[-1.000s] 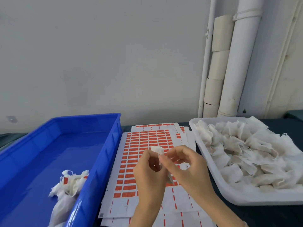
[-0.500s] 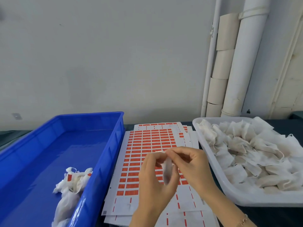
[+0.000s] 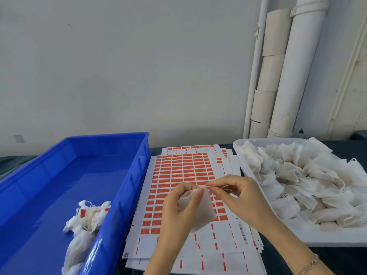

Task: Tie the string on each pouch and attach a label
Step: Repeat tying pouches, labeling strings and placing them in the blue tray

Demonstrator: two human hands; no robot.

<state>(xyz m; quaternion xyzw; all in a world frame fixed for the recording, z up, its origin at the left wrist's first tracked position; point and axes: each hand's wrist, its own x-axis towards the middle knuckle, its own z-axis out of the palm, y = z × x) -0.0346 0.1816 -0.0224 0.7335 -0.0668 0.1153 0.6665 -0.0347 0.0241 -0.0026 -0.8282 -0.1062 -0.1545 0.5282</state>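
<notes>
At lower left, one blue bin [image 3: 137, 169] held a small heap of labelled pouches [image 3: 87, 217], too tangled to count. At right, one white tray [image 3: 327, 240] held dozens of loose pouches [image 3: 309, 181]. Between them lay a stack of label sheets [image 3: 182, 165]. Above it, at lower centre, the left hand [image 3: 178, 213] pinched one pouch [image 3: 202, 211] while the right hand [image 3: 242, 197] pinched its string [image 3: 204, 187].

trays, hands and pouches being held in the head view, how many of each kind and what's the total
blue tray: 1
white tray: 1
hands: 2, left hand and right hand
pouch held in the hands: 1
Total: 5
The loose pouches heaped in the trays are too tangled to count.
</notes>
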